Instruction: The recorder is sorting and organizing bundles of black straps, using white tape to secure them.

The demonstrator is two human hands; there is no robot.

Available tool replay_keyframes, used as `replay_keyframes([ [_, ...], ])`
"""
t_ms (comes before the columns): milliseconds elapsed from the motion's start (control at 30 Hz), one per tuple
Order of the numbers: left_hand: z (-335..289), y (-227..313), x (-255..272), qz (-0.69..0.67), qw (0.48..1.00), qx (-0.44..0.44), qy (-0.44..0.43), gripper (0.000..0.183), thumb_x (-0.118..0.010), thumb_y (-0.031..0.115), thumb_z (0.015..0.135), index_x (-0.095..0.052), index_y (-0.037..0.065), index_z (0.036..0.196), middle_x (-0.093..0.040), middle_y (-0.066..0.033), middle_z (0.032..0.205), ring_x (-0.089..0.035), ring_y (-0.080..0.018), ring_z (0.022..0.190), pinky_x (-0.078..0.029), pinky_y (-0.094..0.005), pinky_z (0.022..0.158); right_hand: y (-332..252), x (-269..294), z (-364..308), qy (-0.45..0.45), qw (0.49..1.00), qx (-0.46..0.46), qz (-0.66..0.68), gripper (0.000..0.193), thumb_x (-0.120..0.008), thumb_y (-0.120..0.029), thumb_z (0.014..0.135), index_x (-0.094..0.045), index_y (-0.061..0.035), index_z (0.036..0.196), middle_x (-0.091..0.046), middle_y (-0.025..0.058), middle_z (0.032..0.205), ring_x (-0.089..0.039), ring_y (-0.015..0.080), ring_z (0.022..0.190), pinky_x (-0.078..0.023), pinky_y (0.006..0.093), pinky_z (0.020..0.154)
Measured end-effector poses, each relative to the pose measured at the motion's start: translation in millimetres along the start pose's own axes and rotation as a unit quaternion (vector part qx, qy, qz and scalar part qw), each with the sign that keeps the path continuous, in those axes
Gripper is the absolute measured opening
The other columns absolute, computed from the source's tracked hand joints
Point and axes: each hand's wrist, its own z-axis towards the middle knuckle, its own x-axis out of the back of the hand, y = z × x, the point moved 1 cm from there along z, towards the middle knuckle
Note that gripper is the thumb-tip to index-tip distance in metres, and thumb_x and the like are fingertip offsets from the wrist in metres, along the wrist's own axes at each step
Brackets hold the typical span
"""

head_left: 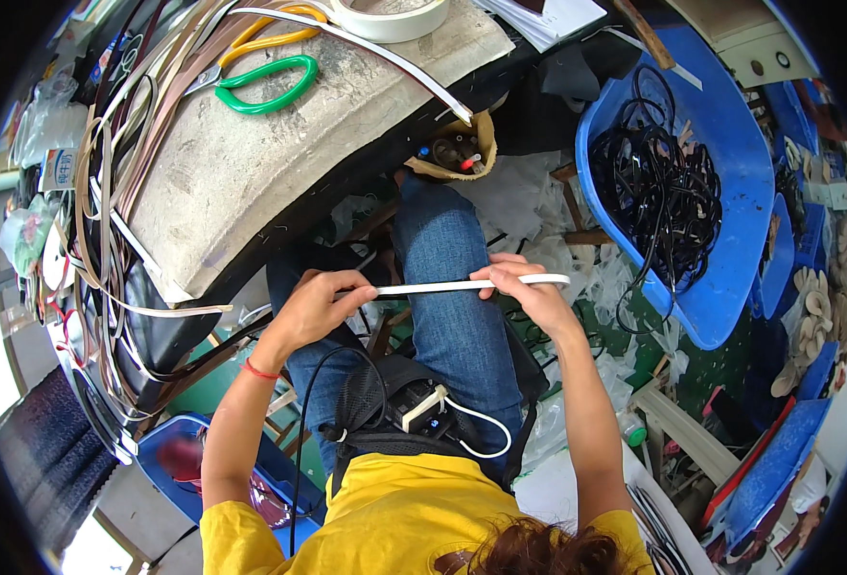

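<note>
The grip of the left hand point(320, 307) is a pinch, thumb and fingertips pressed on 1 end of a narrow white strap point(428, 287). The right hand point(531, 287) pinches the same strap farther along, so the piece between the 2 hands runs nearly straight across, above the jeans point(447, 235). On the desk point(279, 168) lie 1 pair of scissors point(258, 109) with 1 green and 1 orange handle, and a white roll point(399, 27). To the right, a blue tub point(730, 240) holds tangled black cords point(649, 187).
</note>
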Motion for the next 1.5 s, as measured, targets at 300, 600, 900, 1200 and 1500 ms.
replay_keyframes([
  [300,-44.5,-35.6,26.2,0.06,0.993,0.05,0.089,0.017,-0.061,0.018,0.087,-0.065,0.002,0.091,-0.062,-0.011,0.069,-0.061,-0.0198,0.06,-0.047,-0.0289,0.058,14.1,9.2,2.5,-0.058,0.973,-0.109,0.194,0.033,-0.049,-0.024,0.093,-0.067,0.0012,0.102,-0.066,0.0035,0.091,-0.057,0.0128,0.087,-0.042,0.0265,0.084],
  [600,-135.5,-163.2,44.7,0.283,0.907,0.139,0.279,0.019,-0.054,0.023,0.091,-0.063,0.007,0.095,-0.063,-0.0156,0.075,-0.062,-0.0354,0.07,-0.048,-0.04,0.064,21.4,20.1,3.1,-0.087,0.96,-0.132,0.233,0.031,-0.05,-0.023,0.092,-0.066,-0.0018,0.107,-0.068,0.0023,0.087,-0.055,0.007,0.083,-0.038,0.0197,0.071],
  [900,-114.5,-201.8,17.2,0.472,0.819,0.316,0.084,0.038,-0.055,0.013,0.082,-0.056,0.009,0.12,-0.051,-0.0177,0.127,-0.049,-0.0352,0.116,-0.041,-0.0392,0.098,-4.0,4.4,11.3,-0.082,0.985,-0.09,0.12,0.032,-0.05,-0.024,0.093,-0.067,0.0012,0.102,-0.066,0.0061,0.078,-0.056,0.0101,0.079,-0.043,0.0237,0.074],
  [1200,21.8,34.3,-49.4,0.028,0.99,-0.129,0.056,0.024,-0.061,0.025,0.088,-0.064,0.0,0.088,-0.06,-0.0118,0.074,-0.061,-0.0234,0.063,-0.047,-0.0338,0.058,-3.6,5.1,4.4,-0.065,0.981,-0.134,0.122,0.036,-0.047,-0.031,0.095,-0.069,-0.0028,0.098,-0.065,0.0031,0.077,-0.056,0.0091,0.077,-0.039,0.0214,0.069],
  [1500,5.2,11.4,-37.1,-0.064,0.998,-0.003,-0.009,0.018,-0.059,0.016,0.089,-0.061,-0.002,0.085,-0.056,-0.01,0.07,-0.056,-0.0172,0.058,-0.043,-0.0303,0.054,17.7,19.0,12.0,-0.133,0.96,-0.119,0.216,0.039,-0.043,-0.031,0.096,-0.069,-0.0017,0.102,-0.068,0.0049,0.081,-0.058,0.0117,0.085,-0.038,0.0259,0.073],
])
